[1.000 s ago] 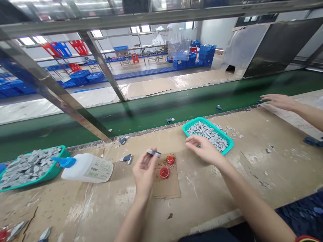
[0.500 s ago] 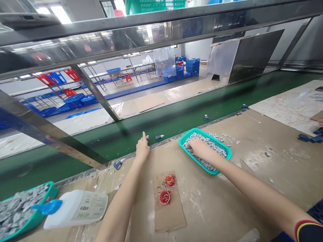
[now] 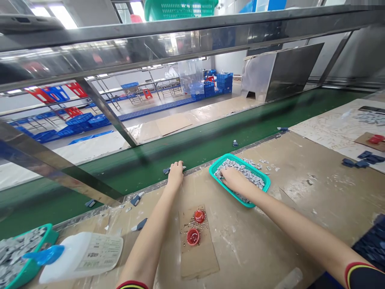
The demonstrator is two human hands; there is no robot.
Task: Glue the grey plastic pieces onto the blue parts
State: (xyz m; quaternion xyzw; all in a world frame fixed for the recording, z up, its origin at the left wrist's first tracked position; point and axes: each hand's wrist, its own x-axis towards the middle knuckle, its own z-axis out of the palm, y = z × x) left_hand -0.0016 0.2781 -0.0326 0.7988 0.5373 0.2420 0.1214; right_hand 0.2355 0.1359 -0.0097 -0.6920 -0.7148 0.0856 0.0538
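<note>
The left hand [image 3: 176,173] is held loosely curled at a dark part [image 3: 166,171] on the green belt [image 3: 207,146]; whether it is gripped cannot be told. The right hand's [image 3: 233,179] fingertips are buried among grey pieces [image 3: 251,177], their closure hidden. Left of the left forearm, a white bottle [image 3: 98,255] is seen. The right hand is surrounded by a teal basket [image 3: 248,205] filled with the pieces; nearer than both hands, red cups [image 3: 193,237] are set on cardboard [image 3: 200,263].

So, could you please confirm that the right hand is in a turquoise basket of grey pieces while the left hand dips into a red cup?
Not quite: the left hand is not in a red cup; the head view shows it at the near edge of the green conveyor belt. The right hand is in a turquoise basket of grey pieces.
</note>
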